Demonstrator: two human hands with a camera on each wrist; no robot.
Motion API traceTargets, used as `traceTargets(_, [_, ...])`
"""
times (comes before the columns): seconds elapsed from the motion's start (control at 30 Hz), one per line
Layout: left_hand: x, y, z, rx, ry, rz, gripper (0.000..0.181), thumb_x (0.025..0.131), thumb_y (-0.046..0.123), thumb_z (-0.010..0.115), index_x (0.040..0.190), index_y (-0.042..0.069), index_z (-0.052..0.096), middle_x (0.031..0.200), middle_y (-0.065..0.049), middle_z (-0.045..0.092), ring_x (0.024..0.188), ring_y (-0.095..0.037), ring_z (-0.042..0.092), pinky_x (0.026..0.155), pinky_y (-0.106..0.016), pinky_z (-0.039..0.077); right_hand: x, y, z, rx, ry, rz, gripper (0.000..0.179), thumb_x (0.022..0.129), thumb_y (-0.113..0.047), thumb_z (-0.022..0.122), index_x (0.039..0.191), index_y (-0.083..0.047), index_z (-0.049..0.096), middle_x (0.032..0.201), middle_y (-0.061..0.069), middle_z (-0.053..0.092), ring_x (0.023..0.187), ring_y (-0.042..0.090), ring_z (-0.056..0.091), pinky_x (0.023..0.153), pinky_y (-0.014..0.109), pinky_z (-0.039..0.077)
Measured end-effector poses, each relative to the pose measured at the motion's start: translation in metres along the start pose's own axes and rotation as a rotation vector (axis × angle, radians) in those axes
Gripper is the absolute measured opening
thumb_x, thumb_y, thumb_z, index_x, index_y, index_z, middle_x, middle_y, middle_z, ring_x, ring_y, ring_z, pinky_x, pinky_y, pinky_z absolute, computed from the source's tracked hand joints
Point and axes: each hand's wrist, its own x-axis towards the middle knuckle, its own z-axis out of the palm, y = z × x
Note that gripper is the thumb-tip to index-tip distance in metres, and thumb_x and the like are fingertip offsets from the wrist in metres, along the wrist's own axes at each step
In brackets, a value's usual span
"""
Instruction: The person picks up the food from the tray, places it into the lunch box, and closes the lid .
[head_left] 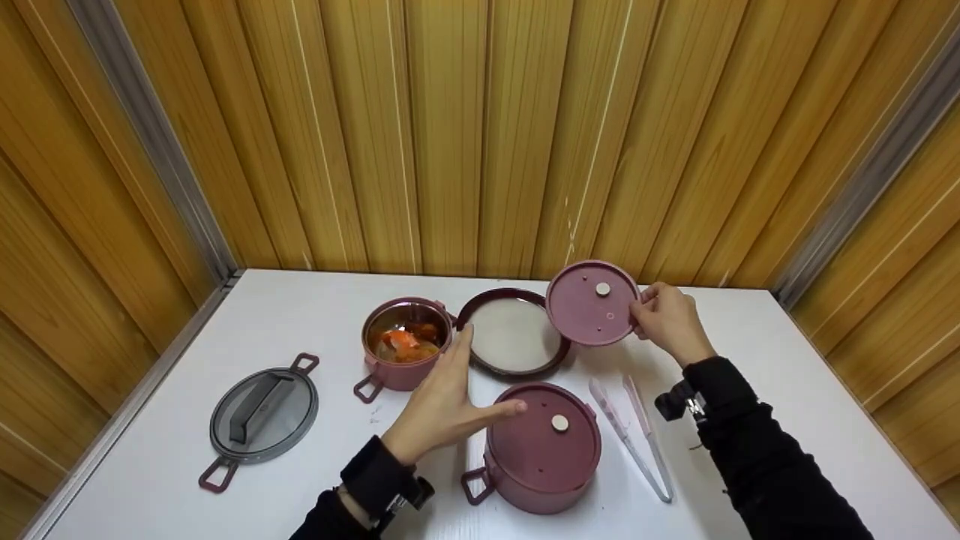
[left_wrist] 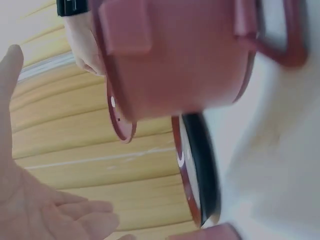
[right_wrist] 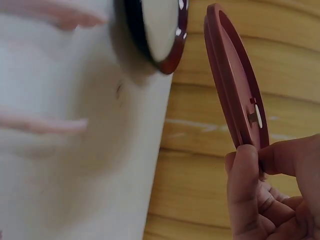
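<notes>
My right hand (head_left: 670, 321) pinches the edge of a round mauve lid (head_left: 585, 311) and holds it tilted above the table, just right of a plate with a dark red rim (head_left: 469, 304). The thumb and fingers on the lid (right_wrist: 232, 85) show in the right wrist view. My left hand (head_left: 442, 409) hovers with fingers straight and thumb spread, holding nothing. It is between a mauve pot (head_left: 401, 375) with orange and brown contents and a lidded mauve pot (head_left: 544, 457). Its thumb overlaps the lidded pot in the head view; whether they touch I cannot tell.
Tongs (head_left: 637, 442) with pale pink tips lie right of the lidded pot. At the left is a grey, clear-topped lid (head_left: 292, 409) with a dark bar handle and two mauve loops. Wood-patterned walls (head_left: 480, 135) stand behind and beside the white table (head_left: 315, 300).
</notes>
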Motion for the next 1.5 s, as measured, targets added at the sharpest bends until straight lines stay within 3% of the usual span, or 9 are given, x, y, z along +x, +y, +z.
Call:
traceTargets(0.23, [0.021, -0.005, -0.017, 0.048, 0.159, 0.057, 0.141, 0.080, 0.064, 0.094, 0.176, -0.002, 0.014, 0.184, -0.025, 0.015, 0.171, -0.046, 0.020, 0.136, -0.067, 0.024, -0.007, -0.042, 0.018, 0.036, -0.020, -0.123, 0.019, 0.105, -0.009, 0.065, 0.113, 0.008, 0.066, 0.077, 0.007, 0.076, 0.057, 0.001, 0.066, 0.055, 0.016, 0.056])
traceTargets(0.53, [0.042, -0.008, -0.028, 0.160, 0.225, 0.065, 0.155, 0.071, 0.064, 0.100, 0.177, 0.001, 0.005, 0.185, -0.023, 0.010, 0.172, -0.042, 0.017, 0.139, -0.061, 0.020, -0.016, -0.093, 0.054, 0.114, -0.112, -0.231, 0.021, 0.109, -0.013, 0.067, 0.120, 0.006, 0.066, 0.081, 0.011, 0.076, 0.059, 0.005, 0.068, 0.056, 0.017, 0.056])
traceTargets(0.6, [0.046, -0.009, -0.031, 0.172, 0.239, 0.057, 0.158, 0.070, 0.065, 0.100, 0.177, 0.001, 0.002, 0.186, -0.021, 0.007, 0.172, -0.042, 0.018, 0.139, -0.062, 0.021, -0.017, -0.101, 0.060, 0.130, -0.134, -0.248, 0.021, 0.110, -0.013, 0.067, 0.121, 0.005, 0.066, 0.081, 0.011, 0.077, 0.059, 0.005, 0.068, 0.059, 0.024, 0.061])
traceTargets(1.0, [0.052, -0.027, -0.057, 0.278, 0.341, 0.210, 0.163, 0.062, 0.059, 0.106, 0.174, -0.006, 0.008, 0.184, -0.026, 0.010, 0.169, -0.045, 0.027, 0.136, -0.062, 0.028, -0.005, -0.129, 0.091, 0.206, -0.229, -0.246, 0.019, 0.111, -0.010, 0.066, 0.121, 0.005, 0.063, 0.080, 0.010, 0.076, 0.058, 0.004, 0.067, 0.058, 0.019, 0.059])
traceTargets(1.17, [0.053, -0.040, -0.068, 0.305, 0.378, 0.206, 0.157, 0.065, 0.059, 0.105, 0.174, -0.007, 0.014, 0.181, -0.028, 0.023, 0.163, -0.047, 0.040, 0.128, -0.062, 0.042, -0.001, -0.139, 0.109, 0.196, -0.224, -0.245, 0.032, 0.111, -0.011, 0.067, 0.138, 0.007, 0.063, 0.081, 0.009, 0.076, 0.061, 0.008, 0.068, 0.059, 0.020, 0.058])
traceTargets(1.23, [0.052, -0.046, -0.072, 0.282, 0.383, 0.172, 0.155, 0.065, 0.059, 0.105, 0.174, -0.005, 0.016, 0.180, -0.028, 0.026, 0.158, -0.049, 0.047, 0.122, -0.063, 0.049, -0.001, -0.143, 0.117, 0.164, -0.224, -0.258, 0.042, 0.111, -0.013, 0.068, 0.148, 0.005, 0.061, 0.085, 0.010, 0.077, 0.066, 0.014, 0.073, 0.063, 0.024, 0.061])
traceTargets(1.33, [0.052, -0.057, -0.077, 0.238, 0.377, 0.110, 0.154, 0.065, 0.061, 0.104, 0.175, -0.002, 0.017, 0.179, -0.028, 0.031, 0.152, -0.049, 0.054, 0.116, -0.065, 0.054, -0.001, -0.148, 0.129, 0.106, -0.242, -0.302, 0.054, 0.111, -0.016, 0.068, 0.158, 0.007, 0.054, 0.102, 0.017, 0.082, 0.090, 0.028, 0.081, 0.084, 0.037, 0.066])
traceTargets(1.43, [0.051, -0.068, -0.080, 0.202, 0.351, 0.057, 0.153, 0.065, 0.063, 0.103, 0.176, 0.001, 0.017, 0.177, -0.026, 0.035, 0.152, -0.048, 0.055, 0.116, -0.066, 0.053, 0.000, -0.149, 0.139, 0.037, -0.284, -0.354, 0.060, 0.110, -0.019, 0.068, 0.162, 0.006, 0.049, 0.126, 0.023, 0.080, 0.119, 0.036, 0.077, 0.110, 0.049, 0.059])
traceTargets(1.5, [0.049, -0.076, -0.080, 0.188, 0.331, 0.032, 0.152, 0.066, 0.063, 0.103, 0.175, 0.000, 0.018, 0.176, -0.027, 0.038, 0.152, -0.048, 0.054, 0.116, -0.067, 0.053, 0.001, -0.148, 0.145, 0.006, -0.329, -0.375, 0.062, 0.110, -0.020, 0.069, 0.163, 0.004, 0.048, 0.130, 0.024, 0.078, 0.124, 0.037, 0.075, 0.116, 0.051, 0.055])
